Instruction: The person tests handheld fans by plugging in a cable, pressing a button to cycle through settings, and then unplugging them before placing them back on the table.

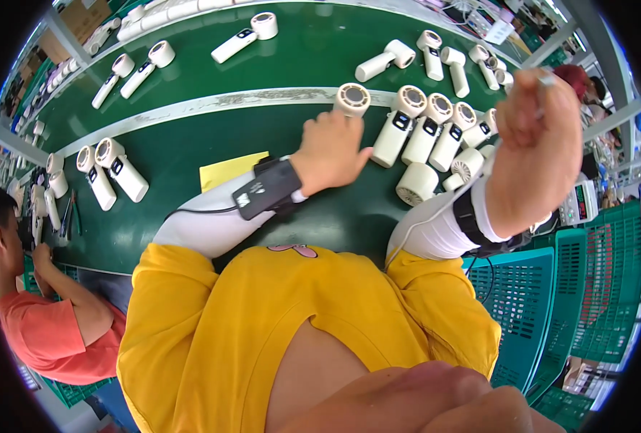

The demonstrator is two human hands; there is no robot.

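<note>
The raised right hand (541, 119) is looming at two o'clock, its fingers curling closely together; whether they are pinching anything, I cannot tell. At twelve o'clock the left hand (331, 153) is reaching palm-down, thumb apart, its fingertips meeting a white handheld fan (353, 99) below its round head; its grip is staying unclear. Similar fans (423, 137) are lying between one and two o'clock on the green table (342, 216).
</note>
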